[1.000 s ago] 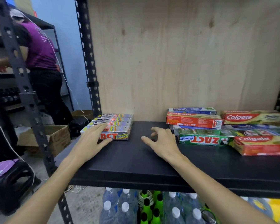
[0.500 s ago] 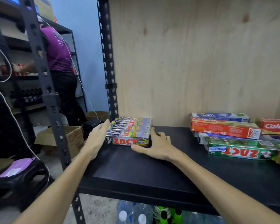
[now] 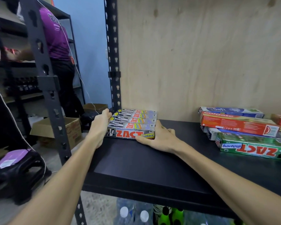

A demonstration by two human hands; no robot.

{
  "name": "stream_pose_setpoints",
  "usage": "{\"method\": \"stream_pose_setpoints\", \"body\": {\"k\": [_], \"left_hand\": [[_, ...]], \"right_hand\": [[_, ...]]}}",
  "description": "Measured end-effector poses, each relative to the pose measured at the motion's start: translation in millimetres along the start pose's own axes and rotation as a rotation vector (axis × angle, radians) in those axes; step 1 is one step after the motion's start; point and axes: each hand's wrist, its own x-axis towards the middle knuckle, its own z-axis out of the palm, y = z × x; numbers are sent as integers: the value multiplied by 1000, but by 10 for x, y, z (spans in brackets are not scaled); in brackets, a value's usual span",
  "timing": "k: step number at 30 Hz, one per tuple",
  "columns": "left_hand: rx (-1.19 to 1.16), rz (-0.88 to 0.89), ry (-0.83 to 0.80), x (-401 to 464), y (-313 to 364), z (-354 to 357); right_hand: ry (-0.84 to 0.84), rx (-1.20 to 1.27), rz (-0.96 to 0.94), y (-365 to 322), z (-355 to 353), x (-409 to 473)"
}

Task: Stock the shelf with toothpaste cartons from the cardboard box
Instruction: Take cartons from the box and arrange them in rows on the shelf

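Observation:
Several silver Zact toothpaste cartons (image 3: pixel 133 125) lie side by side in a row at the back left of the black shelf (image 3: pixel 144 169). My left hand (image 3: pixel 101 125) presses flat against the row's left end. My right hand (image 3: pixel 161 137) cups the right end, thumb along the front carton. The row is clasped between both hands. An open cardboard box (image 3: pixel 71 129) sits on the floor to the left, beyond the shelf post.
A loose pile of Colgate, Safi and green Zact cartons (image 3: pixel 238 125) covers the shelf's right side. A black slotted upright (image 3: pixel 47 88) stands left of my arm. A person in a purple shirt (image 3: pixel 55 38) works at another rack. Bottles (image 3: pixel 133 213) fill the level below.
My right hand has slid left across the shelf and closed against the right end of the Zact row. My left hand moved from the row's top to its left end.

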Motion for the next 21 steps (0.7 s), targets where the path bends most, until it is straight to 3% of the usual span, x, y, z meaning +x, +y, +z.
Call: {"method": "stream_pose_setpoints", "body": {"k": [12, 21], "left_hand": [[11, 53, 60, -79, 13, 40], [128, 313, 185, -363, 21, 16]], "right_hand": [[38, -37, 12, -4, 19, -43], [101, -54, 69, -63, -114, -308]]}}
